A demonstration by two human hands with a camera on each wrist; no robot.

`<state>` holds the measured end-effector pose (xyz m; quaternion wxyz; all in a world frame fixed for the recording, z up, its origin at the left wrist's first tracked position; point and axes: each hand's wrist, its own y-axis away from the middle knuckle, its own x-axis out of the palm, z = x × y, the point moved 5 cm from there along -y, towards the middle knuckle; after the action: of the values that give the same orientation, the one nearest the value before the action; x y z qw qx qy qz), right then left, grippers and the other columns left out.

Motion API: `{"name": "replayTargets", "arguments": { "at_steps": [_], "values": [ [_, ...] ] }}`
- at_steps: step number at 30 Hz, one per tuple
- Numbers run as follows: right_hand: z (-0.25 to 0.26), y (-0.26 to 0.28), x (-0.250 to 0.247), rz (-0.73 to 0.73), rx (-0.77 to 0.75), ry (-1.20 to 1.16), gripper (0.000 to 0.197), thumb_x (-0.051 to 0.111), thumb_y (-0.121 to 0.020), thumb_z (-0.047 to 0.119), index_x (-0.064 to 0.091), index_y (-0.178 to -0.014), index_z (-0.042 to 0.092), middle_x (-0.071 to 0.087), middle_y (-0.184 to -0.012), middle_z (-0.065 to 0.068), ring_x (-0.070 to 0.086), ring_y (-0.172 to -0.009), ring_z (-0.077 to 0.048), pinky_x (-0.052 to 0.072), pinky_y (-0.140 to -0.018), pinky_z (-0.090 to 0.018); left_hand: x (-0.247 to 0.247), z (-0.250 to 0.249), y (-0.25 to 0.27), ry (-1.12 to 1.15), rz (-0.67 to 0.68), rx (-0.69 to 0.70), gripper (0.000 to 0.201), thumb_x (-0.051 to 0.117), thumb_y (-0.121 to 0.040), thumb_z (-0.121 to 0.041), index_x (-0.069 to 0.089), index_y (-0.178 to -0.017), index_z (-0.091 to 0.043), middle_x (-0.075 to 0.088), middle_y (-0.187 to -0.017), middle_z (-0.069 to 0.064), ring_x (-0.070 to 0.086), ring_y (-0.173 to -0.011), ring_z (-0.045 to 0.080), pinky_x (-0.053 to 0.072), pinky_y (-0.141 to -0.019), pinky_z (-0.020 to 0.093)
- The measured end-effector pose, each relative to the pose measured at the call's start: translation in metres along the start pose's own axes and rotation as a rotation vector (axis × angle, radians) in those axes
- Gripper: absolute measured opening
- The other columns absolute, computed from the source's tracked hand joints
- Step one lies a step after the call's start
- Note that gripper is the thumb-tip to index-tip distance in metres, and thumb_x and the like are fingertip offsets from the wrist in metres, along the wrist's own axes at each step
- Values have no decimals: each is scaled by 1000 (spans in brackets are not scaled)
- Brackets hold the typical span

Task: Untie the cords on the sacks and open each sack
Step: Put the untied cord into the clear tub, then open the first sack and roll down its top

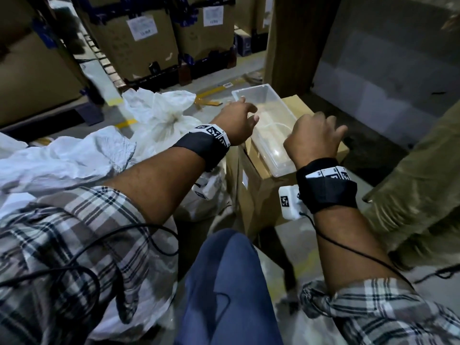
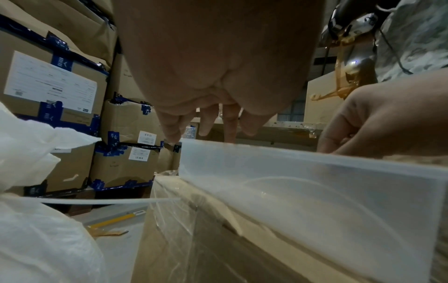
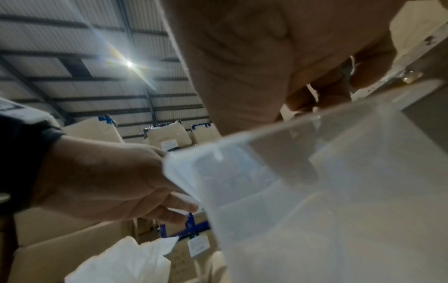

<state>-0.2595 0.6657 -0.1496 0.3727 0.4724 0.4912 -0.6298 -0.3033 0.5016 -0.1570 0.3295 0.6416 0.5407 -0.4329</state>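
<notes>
White sacks [image 1: 159, 115] lie left of my hands, one looking cord-tied, so untying remains. My left hand [image 1: 236, 120], fingers relaxed, and right hand [image 1: 313, 138], pinching a cord, hover over a clear bin [image 1: 261, 93].

Premises: a warehouse. Evidence: stacked cardboard cartons [image 1: 139, 43] bearing printed labels [image 2: 51, 82] and blue tape, corrugated metal roof [image 3: 72, 47] overhead, yellow floor marking [image 1: 219, 89] on concrete.

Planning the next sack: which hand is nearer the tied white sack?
Left, probably. The left hand hovers at the clear bin's left edge, beside the white sack; the right hand is over the bin's far side.
</notes>
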Motion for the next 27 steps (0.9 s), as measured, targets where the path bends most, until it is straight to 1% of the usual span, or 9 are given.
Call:
{"name": "replayTargets", "arguments": {
  "at_steps": [4, 8, 11, 15, 18, 21, 24, 26, 27],
  "values": [
    [29, 6, -30, -73, -71, -150, 25, 63, -89, 32, 74, -104, 16, 64, -114, -12, 53, -116, -35, 36, -100, -55, -30, 3, 10, 42, -96, -10, 37, 50, -103, -29, 57, -137, -16, 52, -148, 9, 48, -136, 26, 38, -111, 35],
    [82, 27, -57, -90, -177, -395, 23, 59, -89, 33, 76, -99, 22, 65, -110, -8, 53, -113, -32, 37, -98, -49, -91, 21, 39, 50, -199, -59, 32, 50, -99, -18, 65, -128, -19, 63, -135, 6, 60, -121, 26, 47, -100, 33],
    [135, 57, -67, 19, -244, -566, 23, 58, -86, 35, 76, -93, 21, 69, -104, -5, 57, -110, -31, 41, -95, -43, -145, 48, 82, -5, -283, -95, 35, 48, -97, -11, 69, -125, -19, 67, -132, 3, 61, -121, 23, 46, -103, 31],
    [209, 113, -65, 234, -348, -803, 18, 66, -80, 29, 68, -70, 15, 69, -80, -6, 65, -92, -31, 55, -81, -37, -197, 104, 168, -31, -402, -185, 30, 52, -97, -19, 73, -119, -20, 73, -119, 4, 64, -114, 22, 46, -95, 27],
    [248, 150, -49, 370, -365, -935, 11, 68, -79, 23, 75, -84, 17, 73, -93, -6, 66, -99, -23, 53, -86, -31, -206, 155, 237, -38, -445, -238, 25, 59, -96, -28, 74, -114, -18, 75, -111, 4, 67, -107, 22, 47, -92, 29],
    [270, 179, -24, 435, -323, -955, 35, 69, -80, 30, 67, -113, 19, 62, -119, -11, 56, -112, -23, 45, -101, -31, -193, 204, 298, 5, -487, -267, 38, 63, -95, -41, 68, -119, -12, 70, -121, 6, 62, -116, 23, 44, -95, 29],
    [284, 202, -1, 491, -292, -1026, 47, 66, -85, 38, 56, -130, 28, 48, -125, -7, 49, -91, -10, 38, -89, -22, -170, 243, 347, 104, -582, -301, 62, 67, -89, -56, 53, -135, -16, 55, -133, -3, 50, -127, 17, 36, -100, 22],
    [294, 213, 10, 522, -341, -1070, 40, 63, -89, 39, 58, -127, 28, 56, -114, -1, 54, -85, -6, 39, -81, -23, -149, 266, 373, 227, -601, -332, 78, 68, -82, -67, 41, -143, -26, 46, -136, -12, 44, -131, 10, 36, -104, 22],
    [300, 219, 12, 538, -376, -1101, 34, 63, -91, 39, 61, -123, 27, 61, -106, 4, 57, -84, -5, 41, -77, -23, -135, 277, 382, 288, -571, -371, 88, 69, -78, -72, 34, -146, -30, 46, -139, -11, 45, -131, 9, 39, -104, 25]
  ]
}}
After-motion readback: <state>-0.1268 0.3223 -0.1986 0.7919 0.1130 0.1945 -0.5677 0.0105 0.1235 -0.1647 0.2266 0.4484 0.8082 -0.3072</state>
